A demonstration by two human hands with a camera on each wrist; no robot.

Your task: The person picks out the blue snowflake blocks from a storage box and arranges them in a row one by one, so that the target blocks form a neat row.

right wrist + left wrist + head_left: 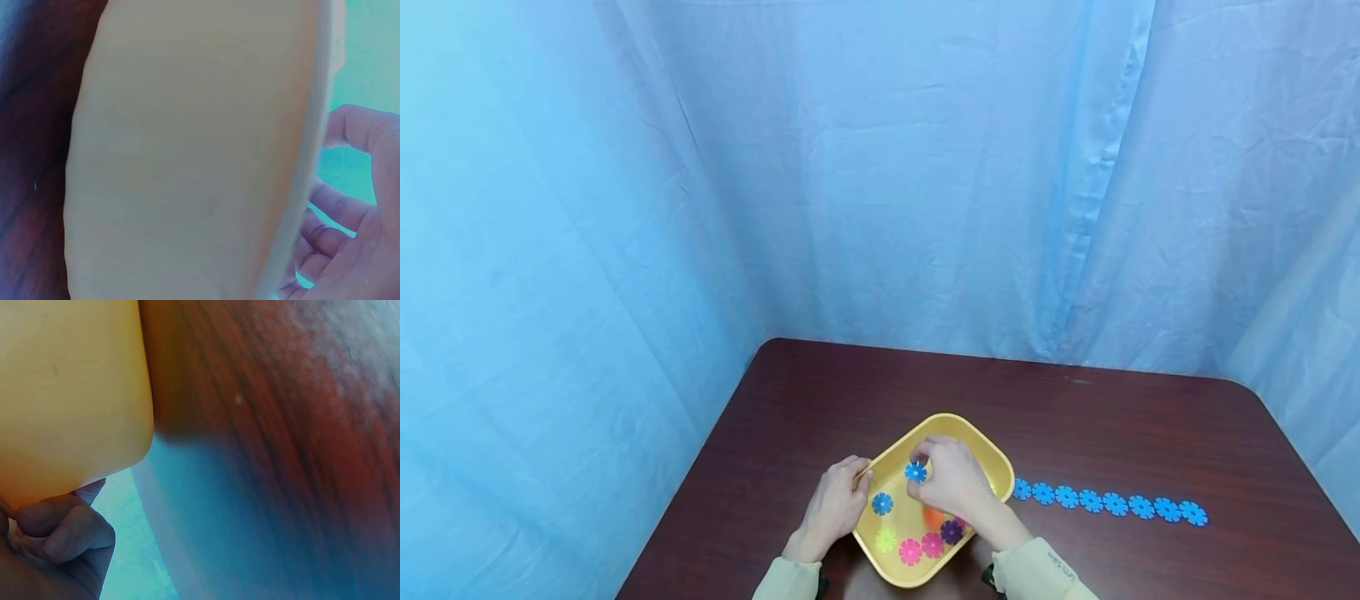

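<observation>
A yellow plastic tray (891,575) lies tilted in the head view, its rim gripped at the left by my left hand (835,502). Over the tray, my right hand (953,479) pinches a blue snowflake disc (915,472) between thumb and finger. Inside lie another blue disc (882,503), a yellow-green disc (887,539), pink discs (911,552), a purple disc (952,532) and an orange piece (932,517), partly covered by the right hand. The left wrist view shows curled fingers (69,528) at the tray's edge; in the right wrist view the tray's wall hides the fingertips.
To the right of the tray, a row of several blue discs (1115,504) runs across the dark wood table (820,392). Its near end meets the tray's right rim in the head view. Light blue curtains (880,183) hang behind the table and at both sides.
</observation>
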